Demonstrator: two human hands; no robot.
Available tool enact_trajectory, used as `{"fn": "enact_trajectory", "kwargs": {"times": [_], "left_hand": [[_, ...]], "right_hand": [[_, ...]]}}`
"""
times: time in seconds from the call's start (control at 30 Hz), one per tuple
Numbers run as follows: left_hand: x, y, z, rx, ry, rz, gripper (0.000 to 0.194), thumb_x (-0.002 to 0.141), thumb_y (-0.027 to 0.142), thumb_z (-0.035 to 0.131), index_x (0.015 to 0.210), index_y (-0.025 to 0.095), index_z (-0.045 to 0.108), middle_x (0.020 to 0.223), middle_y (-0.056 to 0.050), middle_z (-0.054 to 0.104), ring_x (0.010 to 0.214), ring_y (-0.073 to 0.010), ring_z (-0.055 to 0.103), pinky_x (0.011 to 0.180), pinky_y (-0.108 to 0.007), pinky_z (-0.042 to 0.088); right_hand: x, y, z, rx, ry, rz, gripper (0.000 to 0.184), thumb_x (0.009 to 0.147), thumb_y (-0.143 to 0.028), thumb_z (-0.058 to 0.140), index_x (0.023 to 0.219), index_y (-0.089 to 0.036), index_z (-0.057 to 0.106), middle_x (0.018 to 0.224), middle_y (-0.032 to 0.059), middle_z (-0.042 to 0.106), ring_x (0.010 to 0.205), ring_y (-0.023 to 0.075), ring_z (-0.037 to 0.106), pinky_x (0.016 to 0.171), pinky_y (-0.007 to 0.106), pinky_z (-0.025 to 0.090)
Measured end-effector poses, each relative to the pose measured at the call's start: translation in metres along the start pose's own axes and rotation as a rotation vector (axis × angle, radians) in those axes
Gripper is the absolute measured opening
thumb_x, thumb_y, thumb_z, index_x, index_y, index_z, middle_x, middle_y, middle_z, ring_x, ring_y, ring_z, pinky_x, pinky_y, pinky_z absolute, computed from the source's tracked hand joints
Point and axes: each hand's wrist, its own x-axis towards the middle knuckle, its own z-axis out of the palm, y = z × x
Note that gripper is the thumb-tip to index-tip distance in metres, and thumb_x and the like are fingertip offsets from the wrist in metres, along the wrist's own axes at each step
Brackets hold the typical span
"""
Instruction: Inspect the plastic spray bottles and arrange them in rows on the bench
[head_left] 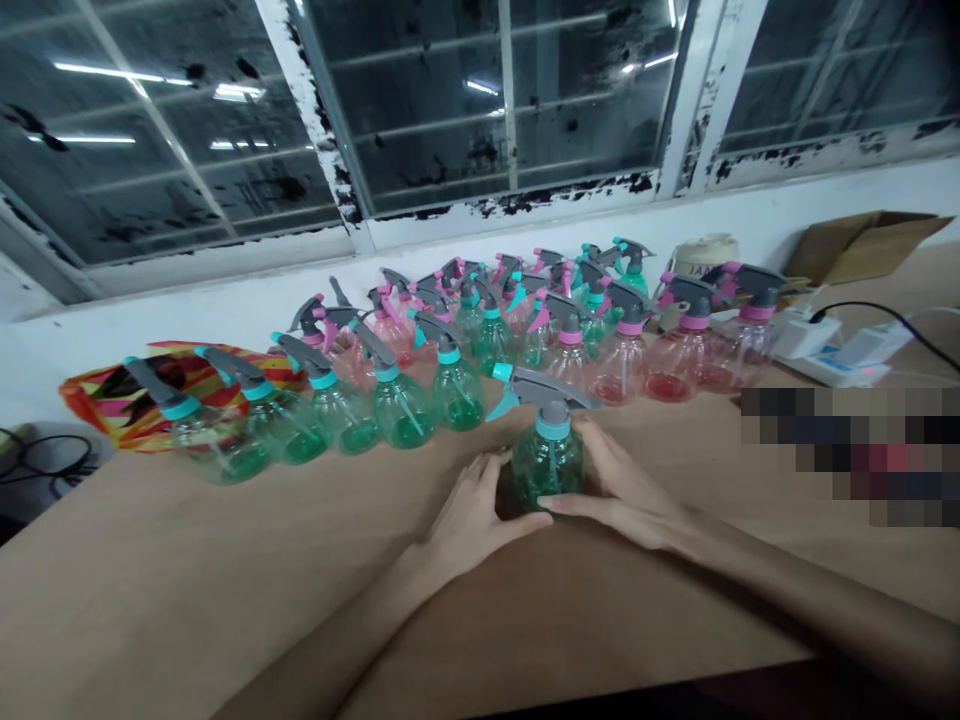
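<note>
A clear green spray bottle (551, 465) with a teal collar and a grey trigger head stands upright on the table, its teal nozzle pointing left. My right hand (626, 490) grips it from the right, thumb across the front and fingers behind. From the left, my left hand (472, 505) cups the same bottle, with its fingertips at the side and its thumb along the lower front. Just beyond stands a row of green spray bottles (403, 410) with teal collars. Pink spray bottles (619, 368) stand behind and to the right.
More spray bottles crowd towards the wall below the windows (487, 100). A colourful plastic bag (105, 405) lies at the left. On the right are a power strip (832, 368) with plugs and a cable, an open cardboard box (855, 245) and a blurred-out patch. The wooden table (225, 590) extends towards me.
</note>
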Motion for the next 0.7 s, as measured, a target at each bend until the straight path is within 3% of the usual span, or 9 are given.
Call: {"fn": "enact_trajectory", "kwargs": {"times": [0.43, 0.7], "left_hand": [[-0.001, -0.001, 0.001, 0.005, 0.001, -0.031, 0.066, 0.075, 0.051, 0.068, 0.127, 0.019, 0.043, 0.123, -0.012, 0.054, 0.117, -0.0335, 0.049, 0.093, -0.05, 0.043], [-0.006, -0.004, 0.0, 0.077, -0.03, 0.043, 0.08, 0.073, 0.06, 0.067, 0.136, 0.023, 0.036, 0.137, -0.012, 0.045, 0.128, -0.0382, 0.038, 0.099, -0.057, 0.035]], "right_hand": [[-0.003, -0.005, -0.003, -0.13, -0.036, -0.002, 0.079, 0.076, -0.056, 0.061, 0.139, -0.024, 0.025, 0.137, 0.0117, 0.045, 0.127, 0.0319, 0.041, 0.102, 0.051, 0.038], [0.028, -0.013, -0.027, 0.038, -0.119, -0.058, 0.083, 0.072, -0.053, 0.067, 0.143, -0.035, 0.028, 0.142, 0.0048, 0.045, 0.133, 0.0313, 0.036, 0.107, 0.053, 0.031]]}}
